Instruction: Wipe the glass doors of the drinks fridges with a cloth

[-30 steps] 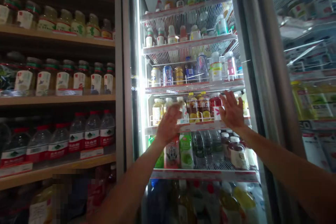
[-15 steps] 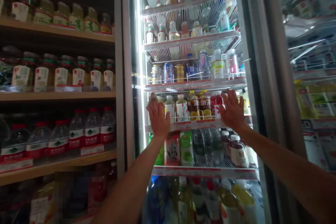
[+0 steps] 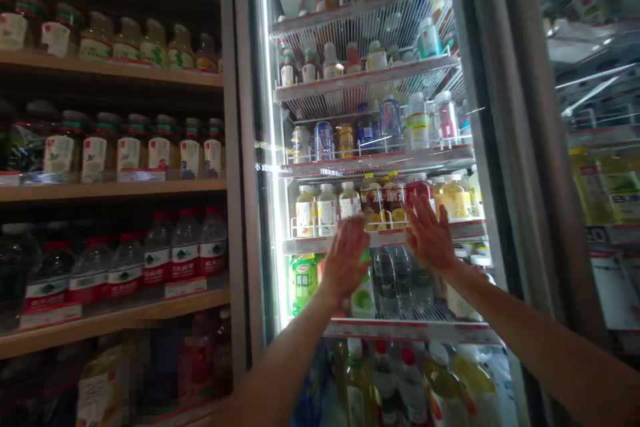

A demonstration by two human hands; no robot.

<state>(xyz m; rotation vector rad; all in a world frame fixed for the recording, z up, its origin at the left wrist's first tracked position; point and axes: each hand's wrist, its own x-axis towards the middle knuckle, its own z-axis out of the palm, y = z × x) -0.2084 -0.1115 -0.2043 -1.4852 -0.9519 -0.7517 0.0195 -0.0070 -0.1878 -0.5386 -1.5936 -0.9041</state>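
Both my hands are raised in front of a lit drinks fridge (image 3: 325, 245), at the height of its middle shelves. My left hand (image 3: 347, 259), a little blurred, has its fingers stretched out and holds nothing. It covers part of a shelf edge and the cartons behind it. To the right, my right hand (image 3: 427, 235) is also empty, with fingers spread, before a dark red bottle (image 3: 419, 188). Near the hands stand brown bottled drinks (image 3: 393, 193), pale bottles (image 3: 327, 207) and a green carton (image 3: 303, 283). Whether either hand touches anything, I cannot tell.
Wooden shelves (image 3: 125, 188) on the left carry jars (image 3: 137, 147) and red-capped water bottles (image 3: 90, 270). A metal fridge frame (image 3: 505, 113) runs up the right side, with another drinks cabinet (image 3: 600, 233) beyond. Faint reflections lie across the fridge front.
My left hand has moved right and down, closer to my right hand. My right hand has moved slightly left and down. The view has shifted a little.
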